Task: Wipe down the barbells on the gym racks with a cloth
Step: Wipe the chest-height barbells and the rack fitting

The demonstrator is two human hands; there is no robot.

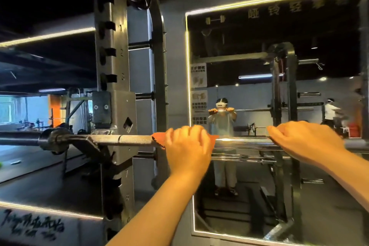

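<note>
The long steel barbell [135, 139], knurled grey near its left end and shiny chrome further right, lies level across my view, seated on the hook of the grey perforated steel rack upright [111, 46]. An orange cloth [158, 139] is folded over the bar just right of that upright. I see the left hand [187, 146] curled over the top of it, gripping cloth and bar together, with orange edges poking out on both sides of the fist. Further right along the barbell, well apart from the cloth, the right hand [305, 142] wraps the bare chrome with its fingers hooked over the top (the thumb is hidden from me). At the bar's left end sits its dark thick sleeve collar [54, 140]. Behind the barbell hangs a large wall mirror [249, 195] edged with a glowing light strip [187, 66], and in it I make out a reflected person [222, 126] holding a bar with both hands.
</note>
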